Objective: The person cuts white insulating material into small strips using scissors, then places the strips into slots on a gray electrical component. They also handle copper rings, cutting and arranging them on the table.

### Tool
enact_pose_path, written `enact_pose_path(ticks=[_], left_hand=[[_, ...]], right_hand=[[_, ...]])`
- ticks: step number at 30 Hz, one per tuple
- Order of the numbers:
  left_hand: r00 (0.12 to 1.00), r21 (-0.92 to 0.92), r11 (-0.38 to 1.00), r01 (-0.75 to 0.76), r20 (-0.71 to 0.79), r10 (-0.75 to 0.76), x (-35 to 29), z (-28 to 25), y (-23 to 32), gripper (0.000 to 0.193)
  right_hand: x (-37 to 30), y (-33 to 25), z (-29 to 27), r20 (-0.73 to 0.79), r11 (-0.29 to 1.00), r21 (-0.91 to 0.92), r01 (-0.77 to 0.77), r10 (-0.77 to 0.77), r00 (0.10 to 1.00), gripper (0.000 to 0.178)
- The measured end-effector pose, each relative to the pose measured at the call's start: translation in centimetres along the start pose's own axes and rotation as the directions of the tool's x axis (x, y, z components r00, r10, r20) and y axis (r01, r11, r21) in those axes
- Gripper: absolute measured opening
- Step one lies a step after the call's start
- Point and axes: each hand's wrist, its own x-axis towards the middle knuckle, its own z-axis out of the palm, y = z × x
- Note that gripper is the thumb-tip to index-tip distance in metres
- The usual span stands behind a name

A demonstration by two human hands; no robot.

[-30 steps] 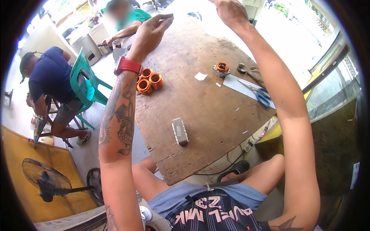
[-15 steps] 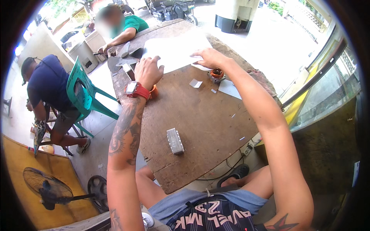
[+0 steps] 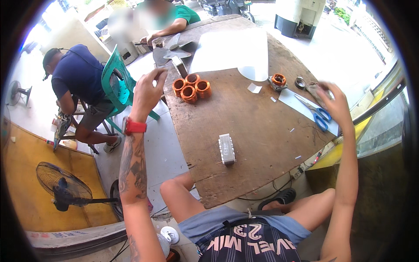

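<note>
Sheet (image 3: 227,50) of white colour lies on the far part of the wooden desk (image 3: 262,144), and my hands are no longer at its near edge, as they were half a second ago. They have moved wide apart, so the sheet now rests without my hold and both hands are free. My left hand (image 3: 147,91) is beside the left edge of the desk, half open, its thumb and fingers curved toward each other; I see nothing in it. My right hand (image 3: 336,105) is at the right side, loosely open, also with nothing visible in it. I cannot tell whether its fingers touch the grey cloth (image 3: 313,91) behind them. Near it, blue-handled scissors (image 3: 325,114) lie on a paper piece (image 3: 291,101). Four copper coils (image 3: 188,94) stand together close to my left hand, and a grey block (image 3: 226,149) with white edges lies nearer to me. In the room, a co-worker (image 3: 80,72) in dark blue sits by a green chair (image 3: 112,76), and a black fan (image 3: 63,187) stands lower left.
</note>
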Motion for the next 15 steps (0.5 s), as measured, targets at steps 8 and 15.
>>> enact_pose_path(ticks=[8,15], left_hand=[[0.974,-0.045,0.996,-0.081,0.208,0.089,-3.1,2.6,-1.7,0.028],[0.860,0.145,0.982,-0.119,0.509,0.029,0.0,6.2,-1.1,0.064]], right_hand=[[-11.6,6.2,1.0,0.043,0.986,-0.138,-0.096,0.103,0.994,0.032],[-12.4,5.0,2.5,-0.081,0.985,-0.126,-0.118,0.108,0.991,0.034]])
